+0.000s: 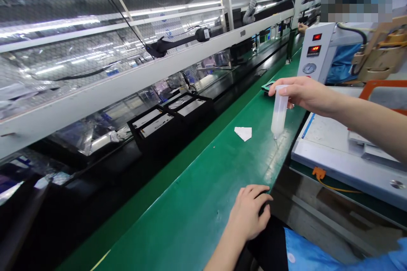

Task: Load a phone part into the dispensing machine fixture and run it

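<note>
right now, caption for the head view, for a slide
Right hand holds a translucent tube over the green bench; left hand rests on its edge.

Worktop (pixel 190 203): it runs from near left to far right.
Paper piece (pixel 243 133): lies on the worktop, at middle of its length.
Bottle (pixel 279 114): is over the worktop, right of the paper piece; touching or not, I cannot tell.
Small device (pixel 267 88): on the worktop, farther than the bottle.
Trays (pixel 155 123): left of the worktop, side by side, below the rail (pixel 165 67).
Machine (pixel 313 55): at far right, beside the worktop.
Clip (pixel 319 172): right side, nearer than the machine.
</note>
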Demonstrator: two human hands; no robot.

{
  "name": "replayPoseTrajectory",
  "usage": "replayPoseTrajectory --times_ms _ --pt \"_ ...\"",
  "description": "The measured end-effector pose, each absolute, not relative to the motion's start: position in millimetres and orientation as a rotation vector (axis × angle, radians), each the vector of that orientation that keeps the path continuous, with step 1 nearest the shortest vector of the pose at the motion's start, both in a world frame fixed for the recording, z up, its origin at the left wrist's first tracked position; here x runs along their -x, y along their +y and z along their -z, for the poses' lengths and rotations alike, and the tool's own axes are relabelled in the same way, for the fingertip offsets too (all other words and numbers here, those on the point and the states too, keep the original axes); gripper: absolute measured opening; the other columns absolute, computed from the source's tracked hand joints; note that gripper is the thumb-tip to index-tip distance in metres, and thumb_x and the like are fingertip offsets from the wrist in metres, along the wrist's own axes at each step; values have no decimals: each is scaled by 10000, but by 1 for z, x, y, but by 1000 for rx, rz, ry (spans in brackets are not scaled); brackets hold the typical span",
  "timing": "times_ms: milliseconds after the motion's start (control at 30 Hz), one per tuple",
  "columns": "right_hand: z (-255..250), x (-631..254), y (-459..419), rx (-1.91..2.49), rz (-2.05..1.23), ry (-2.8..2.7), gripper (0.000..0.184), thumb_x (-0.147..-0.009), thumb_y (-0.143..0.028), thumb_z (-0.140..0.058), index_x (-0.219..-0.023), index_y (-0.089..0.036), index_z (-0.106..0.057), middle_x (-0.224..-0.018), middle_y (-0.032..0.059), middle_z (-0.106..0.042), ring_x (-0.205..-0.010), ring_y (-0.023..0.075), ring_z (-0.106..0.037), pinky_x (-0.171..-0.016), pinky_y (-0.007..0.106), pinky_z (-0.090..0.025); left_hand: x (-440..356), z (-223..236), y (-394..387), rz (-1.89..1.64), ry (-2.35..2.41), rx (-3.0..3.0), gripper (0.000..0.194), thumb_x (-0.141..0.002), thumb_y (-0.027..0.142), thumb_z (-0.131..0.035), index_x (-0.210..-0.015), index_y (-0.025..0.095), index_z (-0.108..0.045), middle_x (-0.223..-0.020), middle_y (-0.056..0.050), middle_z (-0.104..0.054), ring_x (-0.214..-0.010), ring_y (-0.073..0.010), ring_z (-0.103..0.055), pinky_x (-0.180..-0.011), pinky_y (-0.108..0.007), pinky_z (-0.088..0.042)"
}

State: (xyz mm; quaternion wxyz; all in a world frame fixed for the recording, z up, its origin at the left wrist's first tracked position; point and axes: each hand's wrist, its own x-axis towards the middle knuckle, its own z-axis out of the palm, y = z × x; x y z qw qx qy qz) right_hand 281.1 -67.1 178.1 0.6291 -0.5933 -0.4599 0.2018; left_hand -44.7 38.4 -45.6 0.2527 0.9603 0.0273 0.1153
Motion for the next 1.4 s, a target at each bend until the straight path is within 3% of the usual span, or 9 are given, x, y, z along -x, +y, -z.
replayPoseTrajectory --times_ms 200,300,433,733,1200,1400 --pt "-187 -268 -69 1379 -417 -1137 512 -793 -628 -988 -974 -190 -795 -771 26 -645 -636 142 -544 -582 287 -406 44 45 38 -317 78 -2576 258 -1082 231 -686 -1309 282 -800 -1544 -34 -764 -1429 -244 -695 -1238 -482 -565" --pt "-189 -260 -68 1324 -399 -1118 581 -754 -687 -1037 -936 -203 -771 -749 20 -671 -637 145 -575 -619 289 -477 44 46 37 -315 77 -2565 248 -1088 238 -679 -1299 277 -802 -1548 -35 -762 -1431 -243 -691 -1244 -478 -556" --pt "-187 -246 -66 1108 -387 -1002 563 -783 -686 -1035 -922 -229 -737 -768 23 -714 -698 166 -645 -678 282 -550 45 48 38 -313 76 -2555 245 -1087 241 -681 -1295 274 -806 -1552 -38 -761 -1435 -248 -688 -1259 -468 -544" --pt "-194 -235 -58 1000 -377 -965 574 -771 -649 -1069 -933 -215 -731 -772 17 -703 -682 131 -624 -631 218 -540 46 49 37 -289 94 -2553 219 -1098 272 -688 -1288 292 -794 -1572 1 -748 -1451 -240 -677 -1264 -468 -532" --pt "-195 -226 -58 1011 -399 -982 551 -799 -656 -1051 -953 -228 -740 -771 6 -696 -700 140 -638 -633 230 -553 47 44 37 -207 122 -2522 247 -1099 286 -674 -1316 294 -791 -1608 6 -727 -1476 -243 -655 -1277 -466 -503" --pt "-196 -224 -58 1046 -181 -1144 563 -801 -675 -1048 -965 -232 -742 -741 -2 -716 -623 134 -647 -624 253 -568 47 47 38 -239 122 -2512 244 -1094 282 -683 -1307 294 -801 -1599 2 -732 -1470 -237 -659 -1293 -452 -496"
